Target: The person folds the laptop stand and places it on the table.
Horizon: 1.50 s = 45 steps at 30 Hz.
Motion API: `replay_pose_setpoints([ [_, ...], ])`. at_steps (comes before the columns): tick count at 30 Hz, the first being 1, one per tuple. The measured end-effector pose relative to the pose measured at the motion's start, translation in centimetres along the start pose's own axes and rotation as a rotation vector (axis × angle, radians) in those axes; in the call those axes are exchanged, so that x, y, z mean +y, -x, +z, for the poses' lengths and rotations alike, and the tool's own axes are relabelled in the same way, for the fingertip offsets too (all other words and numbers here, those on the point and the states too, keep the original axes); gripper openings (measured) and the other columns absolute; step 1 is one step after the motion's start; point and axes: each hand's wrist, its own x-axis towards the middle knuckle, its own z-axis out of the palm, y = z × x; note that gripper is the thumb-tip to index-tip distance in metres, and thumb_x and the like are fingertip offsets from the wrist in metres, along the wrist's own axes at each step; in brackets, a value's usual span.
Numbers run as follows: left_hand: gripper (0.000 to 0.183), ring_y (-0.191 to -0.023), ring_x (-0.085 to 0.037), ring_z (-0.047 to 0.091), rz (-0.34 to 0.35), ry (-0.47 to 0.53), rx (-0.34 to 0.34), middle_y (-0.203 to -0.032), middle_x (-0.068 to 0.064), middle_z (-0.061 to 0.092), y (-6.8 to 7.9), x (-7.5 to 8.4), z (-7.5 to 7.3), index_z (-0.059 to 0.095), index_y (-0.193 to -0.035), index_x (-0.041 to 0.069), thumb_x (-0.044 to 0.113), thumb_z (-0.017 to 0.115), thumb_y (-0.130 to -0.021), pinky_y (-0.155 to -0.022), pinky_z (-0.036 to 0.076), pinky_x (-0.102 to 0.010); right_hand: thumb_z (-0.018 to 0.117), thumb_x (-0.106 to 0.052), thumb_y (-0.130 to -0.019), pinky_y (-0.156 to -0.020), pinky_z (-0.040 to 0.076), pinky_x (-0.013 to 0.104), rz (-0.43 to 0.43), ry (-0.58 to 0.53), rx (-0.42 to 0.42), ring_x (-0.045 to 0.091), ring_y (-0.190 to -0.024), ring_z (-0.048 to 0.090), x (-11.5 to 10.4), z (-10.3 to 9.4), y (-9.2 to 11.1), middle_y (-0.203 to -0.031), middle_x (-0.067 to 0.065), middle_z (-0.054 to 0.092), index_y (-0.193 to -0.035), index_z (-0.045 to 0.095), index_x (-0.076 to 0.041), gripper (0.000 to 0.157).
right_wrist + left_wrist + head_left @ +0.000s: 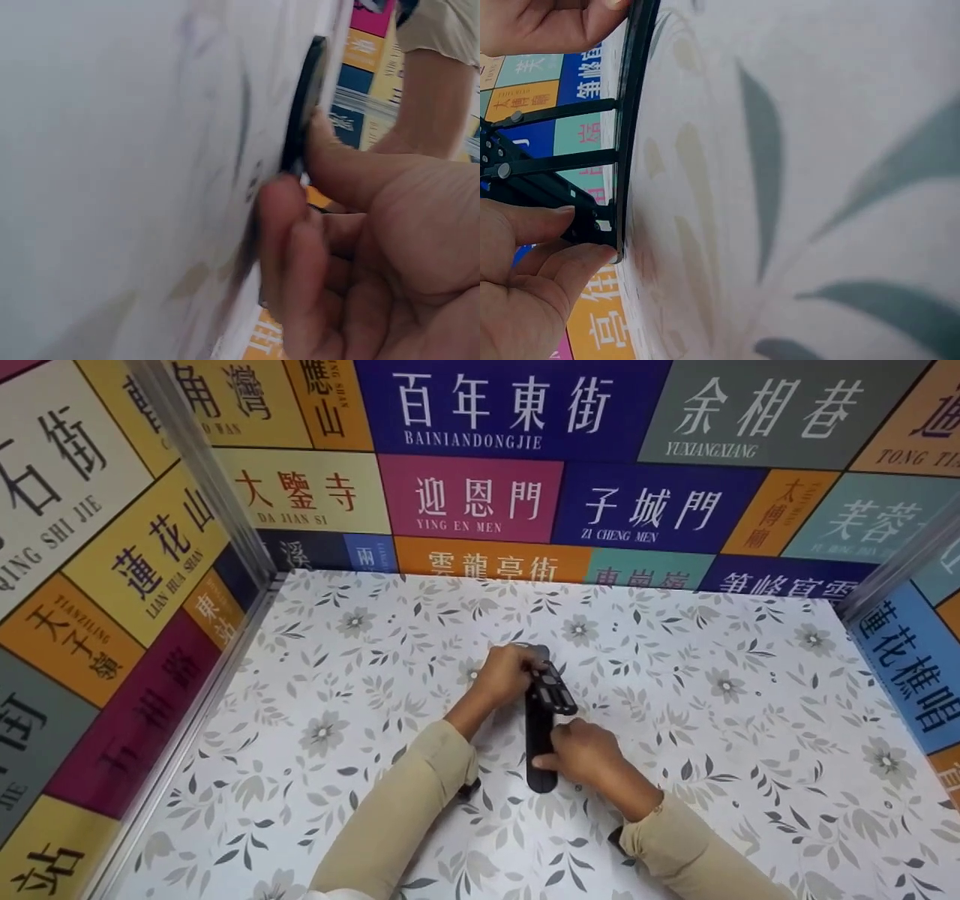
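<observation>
A black folding stand (541, 739) lies lengthwise on the table between my hands. Its long flat base has a rounded near end, and a slotted upper part (556, 691) is raised above it. In the left wrist view, two thin struts (564, 115) join the base (632, 97) to the upper part. My left hand (506, 673) pinches the far, hinged end between thumb and fingers. Nearer to me, my right hand (589, 754) grips the base from the right side, thumb on its top; in the right wrist view its fingers (281, 217) curl by the base edge.
A white table (712, 757) with a grey floral print lies under the stand. Panels of coloured street-name signs (469, 499) stand behind it and on both sides. Small dark pieces show beside both sleeves, one by the left cuff (469, 790).
</observation>
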Motion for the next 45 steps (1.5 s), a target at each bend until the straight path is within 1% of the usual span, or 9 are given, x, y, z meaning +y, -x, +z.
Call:
replay_pose_setpoints([
  [7, 0.044, -0.107, -0.018, 0.070, -0.056, 0.073, -0.071, -0.118, -0.003, 0.076, 0.9, -0.3, -0.5, 0.079, -0.116, 0.018, -0.009, 0.063, -0.086, -0.091, 0.055, -0.029, 0.075, -0.047, -0.088, -0.047, 0.043, 0.044, 0.014, -0.049, -0.042, 0.029, -0.058, 0.056, 0.2, -0.1, 0.0, -0.067, 0.009, 0.058, -0.071, 0.061, -0.010, 0.043],
  [9, 0.047, -0.103, -0.018, 0.068, -0.074, 0.072, -0.094, -0.125, -0.004, 0.074, 1.5, -0.3, -0.7, 0.075, -0.125, 0.020, -0.007, 0.064, -0.088, -0.090, 0.053, -0.028, 0.076, -0.045, -0.088, -0.048, 0.041, 0.038, 0.013, -0.132, -0.070, 0.021, -0.058, 0.052, 0.7, -0.1, 0.0, -0.064, 0.002, 0.056, -0.070, 0.061, -0.014, 0.039],
  [15, 0.045, -0.065, -0.012, 0.055, -0.163, 0.166, -0.029, -0.096, -0.012, 0.077, 3.8, 0.0, -1.5, 0.069, -0.133, 0.018, 0.000, 0.064, -0.093, -0.060, 0.046, -0.022, 0.071, -0.030, -0.094, -0.052, 0.043, 0.026, -0.100, -0.356, -0.149, 0.009, -0.056, 0.053, 2.7, -1.1, -0.2, -0.060, -0.005, 0.059, -0.071, 0.066, -0.016, 0.028],
  [18, 0.038, -0.061, -0.012, 0.063, -0.284, 0.385, -0.035, -0.085, -0.013, 0.078, 5.0, 0.4, -2.4, 0.069, -0.133, 0.009, 0.003, 0.058, -0.097, -0.054, 0.051, -0.023, 0.064, -0.020, -0.100, -0.051, 0.049, 0.027, -0.076, -0.542, -0.203, 0.012, -0.054, 0.061, 3.8, -1.6, -0.4, -0.067, 0.004, 0.068, -0.084, 0.063, -0.008, 0.020],
  [21, 0.036, -0.070, -0.018, 0.073, -0.451, 0.715, -0.143, -0.087, -0.016, 0.078, 5.8, 0.8, -3.1, 0.060, -0.138, 0.001, 0.012, 0.050, -0.105, -0.069, 0.062, -0.033, 0.051, -0.013, -0.105, -0.053, 0.053, 0.030, 0.041, -0.869, -0.257, 0.018, -0.058, 0.066, 4.8, -1.7, -0.8, -0.083, 0.015, 0.074, -0.103, 0.050, -0.002, 0.011],
  [24, 0.043, -0.092, -0.028, 0.077, -0.637, 1.054, -0.267, -0.103, -0.021, 0.077, 6.3, 1.2, -3.4, 0.051, -0.143, 0.000, 0.025, 0.041, -0.110, -0.092, 0.060, -0.046, 0.038, -0.026, -0.111, -0.059, 0.053, 0.031, 0.202, -1.224, -0.307, 0.019, -0.064, 0.067, 5.5, -1.9, -1.3, -0.100, 0.016, 0.075, -0.118, 0.040, -0.007, 0.020],
  [27, 0.049, -0.109, -0.037, 0.072, -0.758, 1.260, -0.324, -0.118, -0.025, 0.072, 6.5, 1.4, -3.3, 0.048, -0.145, 0.002, 0.035, 0.036, -0.111, -0.103, 0.054, -0.050, 0.029, -0.047, -0.111, -0.063, 0.053, 0.031, 0.318, -1.478, -0.335, 0.019, -0.070, 0.067, 6.0, -2.1, -1.8, -0.110, 0.011, 0.074, -0.128, 0.041, -0.015, 0.038],
  [34, 0.053, -0.117, -0.042, 0.068, -0.757, 1.373, -0.260, -0.126, -0.032, 0.067, 6.5, 1.5, -2.6, 0.050, -0.141, -0.005, 0.037, 0.033, -0.111, -0.101, 0.056, -0.049, 0.029, -0.058, -0.107, -0.066, 0.053, 0.028, 0.370, -1.710, -0.360, 0.019, -0.076, 0.066, 6.2, -2.2, -2.4, -0.110, 0.003, 0.072, -0.131, 0.045, -0.015, 0.052],
  [45, 0.038, -0.109, -0.038, 0.072, -0.694, 1.375, -0.179, -0.109, -0.024, 0.074, 6.1, 1.4, -1.9, 0.059, -0.128, -0.012, 0.016, 0.044, -0.107, -0.098, 0.058, -0.041, 0.036, -0.049, -0.109, -0.067, 0.053, 0.025, 0.362, -1.719, -0.318, 0.017, -0.078, 0.067, 6.3, -2.1, -2.7, -0.113, 0.004, 0.070, -0.127, 0.048, -0.011, 0.044],
])
